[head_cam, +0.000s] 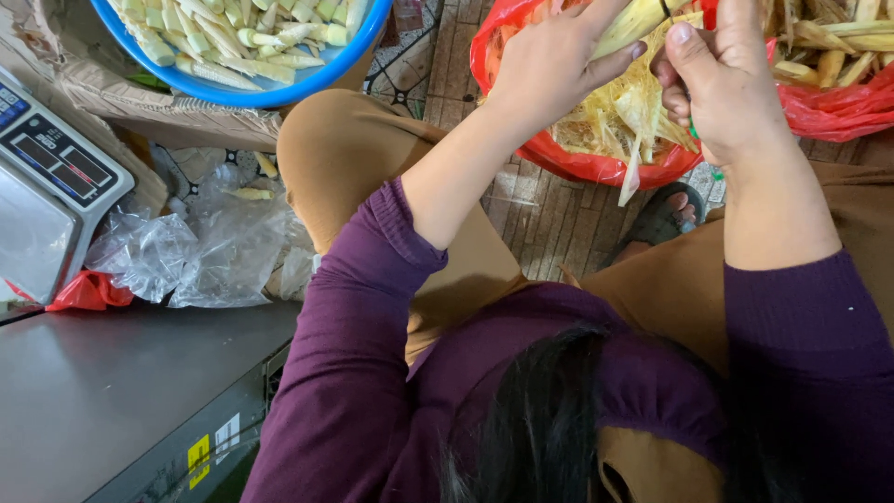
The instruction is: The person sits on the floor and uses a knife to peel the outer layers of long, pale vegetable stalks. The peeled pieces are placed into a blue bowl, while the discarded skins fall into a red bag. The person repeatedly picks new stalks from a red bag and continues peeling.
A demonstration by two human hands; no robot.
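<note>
Over the red bag of husks, the left hand has its grip wrapped around a pale yellow shoot. The right hand, just beside it, pinches a green-handled knife. Left of the bag, a blue basin holds peeled shoots.

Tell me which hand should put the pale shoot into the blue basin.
Left, probably: the left hand grips the pale shoot and lies nearer the blue basin; the right hand is closed on a thin tool.
</note>
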